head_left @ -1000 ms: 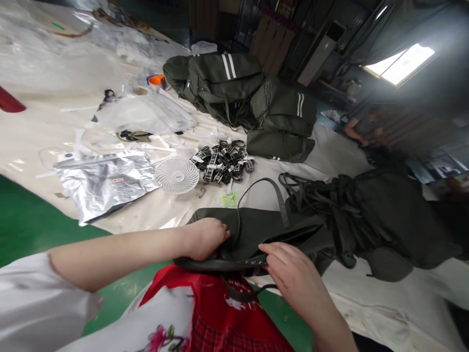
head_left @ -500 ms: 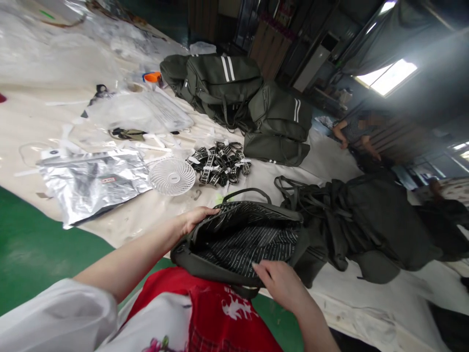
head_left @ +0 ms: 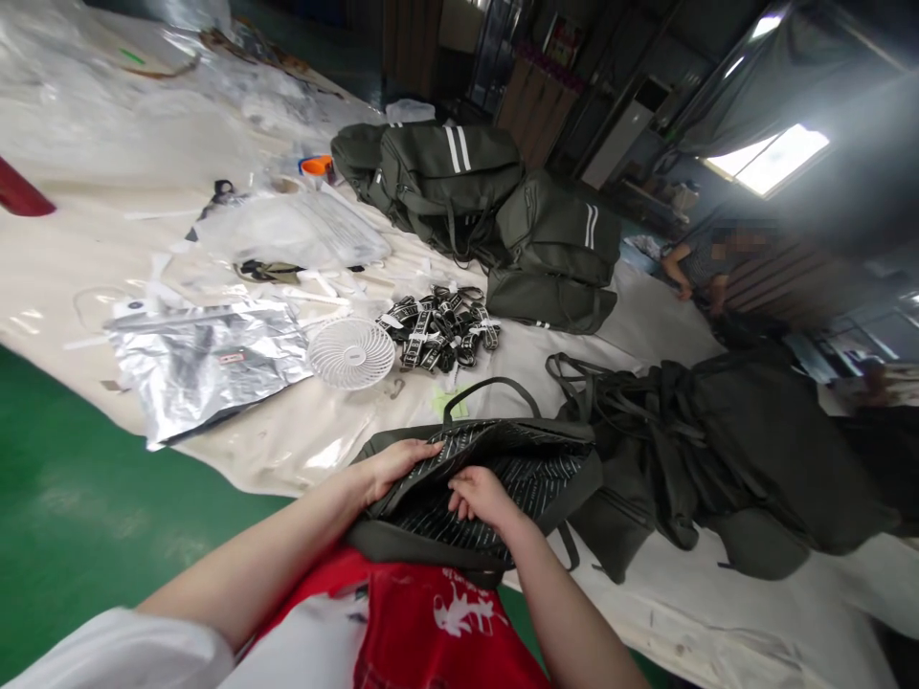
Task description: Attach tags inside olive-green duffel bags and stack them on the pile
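A dark green bag [head_left: 413, 552] with a patterned black lining lies before me, its mouth gaping upward. My left hand [head_left: 402, 466] is closed on the bag's left rim, thumb over the edge. Inside the opening, my right hand [head_left: 480, 496] hovers over the lining with loosely bent fingers slightly apart; nothing shows in them. A strap handle arches up from the bag's far side. Just beyond lie a heap of black-and-white printed straps [head_left: 437, 328] and a white round fan [head_left: 351, 353].
More dark green bags with white stripes [head_left: 449, 167] stand at the back. Others lie in a pile [head_left: 775, 450] on the right. A silver foil bag [head_left: 208, 368] and clear plastic packaging [head_left: 287, 225] occupy the table's left. Another person [head_left: 707, 263] sits at the far right.
My right hand has left the bag's near rim and moved up and left into its opening. The left hand keeps hold of the rim. The view has shifted slightly.
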A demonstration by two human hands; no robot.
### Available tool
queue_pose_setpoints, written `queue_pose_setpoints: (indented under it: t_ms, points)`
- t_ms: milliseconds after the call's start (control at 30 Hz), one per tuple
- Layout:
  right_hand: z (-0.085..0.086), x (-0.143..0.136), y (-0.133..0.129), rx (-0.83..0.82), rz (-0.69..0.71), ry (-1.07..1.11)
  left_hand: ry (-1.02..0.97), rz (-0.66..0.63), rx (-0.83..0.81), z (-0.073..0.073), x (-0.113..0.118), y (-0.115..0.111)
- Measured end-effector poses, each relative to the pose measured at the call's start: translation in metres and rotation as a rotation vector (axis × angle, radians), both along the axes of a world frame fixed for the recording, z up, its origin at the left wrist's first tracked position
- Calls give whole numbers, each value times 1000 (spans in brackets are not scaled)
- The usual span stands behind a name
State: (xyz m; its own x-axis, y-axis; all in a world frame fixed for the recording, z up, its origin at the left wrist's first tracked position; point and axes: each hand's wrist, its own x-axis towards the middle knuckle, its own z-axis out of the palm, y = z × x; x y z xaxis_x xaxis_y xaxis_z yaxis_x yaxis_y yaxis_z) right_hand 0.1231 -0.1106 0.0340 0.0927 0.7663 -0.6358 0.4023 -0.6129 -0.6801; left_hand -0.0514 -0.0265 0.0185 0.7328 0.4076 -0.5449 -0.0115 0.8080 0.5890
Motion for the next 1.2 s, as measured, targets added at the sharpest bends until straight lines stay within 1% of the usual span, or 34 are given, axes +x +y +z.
queue_pose_setpoints:
  t_ms: [167, 267, 333, 367, 500, 633, 767, 867, 933, 1000, 1100, 1200]
  points:
    - [-9, -2, 3, -9, 40, -36, -103, -25, -90, -8, -1, -2]
    - [-11, -3, 4, -12, 72, -101, -151, -109, -191, -11, -1, 0]
    - [-11, -3, 3, 0, 94, -186, -164, -157, -266, -14, -1, 3]
    - [-11, -3, 2, 21, 103, -240, -163, -160, -291, -15, 0, 5]
    - [-10, 0, 3, 135, 142, -450, -167, -113, -329, -19, 2, 11]
    - [-4, 4, 6, 144, 232, -529, -184, -135, -349, -19, 3, 15]
    - [7, 9, 6, 166, 316, -614, -200, -87, -326, -22, 4, 21]
    - [14, 13, 7, 173, 346, -669, -211, -77, -326, -26, 5, 25]
    - [16, 19, 10, 176, 335, -708, -212, -73, -325, -29, 6, 27]
    - [14, 28, 14, 175, 293, -746, -218, -61, -312, -31, 7, 29]
    - [9, 48, 24, 152, 186, -767, -226, -45, -263, -32, 11, 31]
    - [5, 67, 33, 146, 85, -765, -187, -32, -195, -29, 15, 30]
